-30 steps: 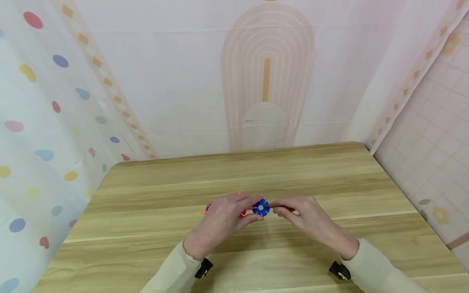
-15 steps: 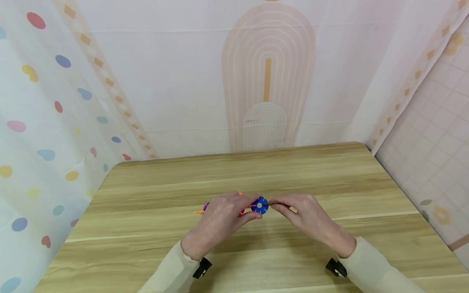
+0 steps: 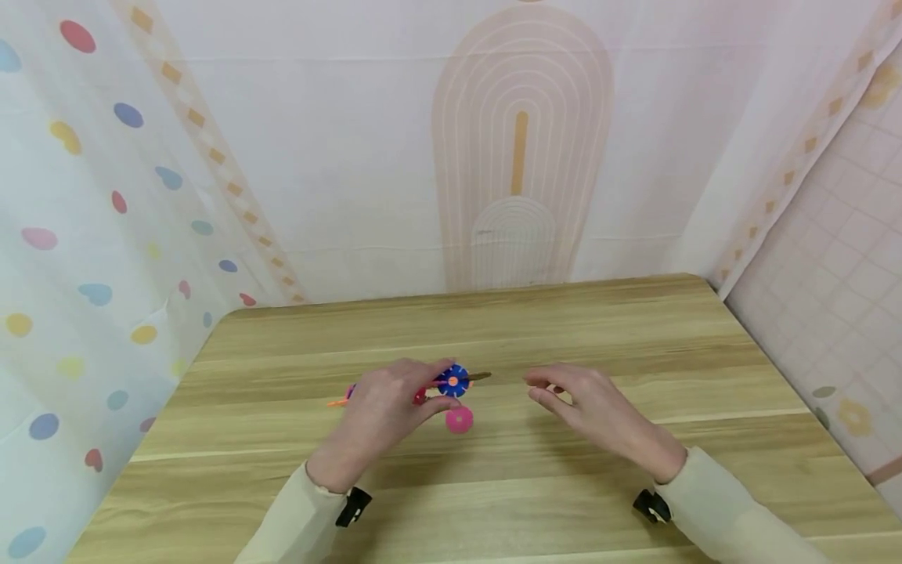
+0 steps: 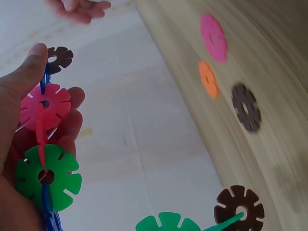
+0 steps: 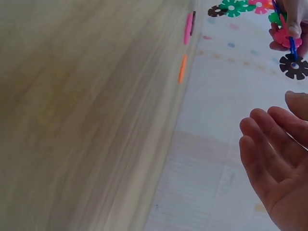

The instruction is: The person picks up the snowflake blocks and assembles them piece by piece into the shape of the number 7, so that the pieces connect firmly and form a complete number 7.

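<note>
My left hand [image 3: 423,389] pinches a chain of interlocked plastic snowflake discs [image 3: 395,392] just above the wooden table [image 3: 493,486]. A blue disc [image 3: 453,381] sits at the chain's right end, with a brown disc [image 3: 479,377] edge-on beyond it. In the left wrist view the left hand [image 4: 24,110] holds a brown disc [image 4: 60,57], a pink disc [image 4: 45,103] and a green disc [image 4: 45,175] joined by blue ones. My right hand [image 3: 557,389] hovers apart to the right, fingers relaxed and empty; its open palm [image 5: 279,163] shows in the right wrist view.
A loose pink disc [image 3: 459,420] lies on the table below the chain. In the left wrist view a pink disc [image 4: 213,37], an orange disc [image 4: 208,79] and a brown disc [image 4: 246,107] lie on the table. Patterned curtains [image 3: 521,157] enclose the table's back and sides.
My right hand has let go of the chain's right end and drawn away to the right. My left hand has carried the chain leftward, uncovering the loose pink disc.
</note>
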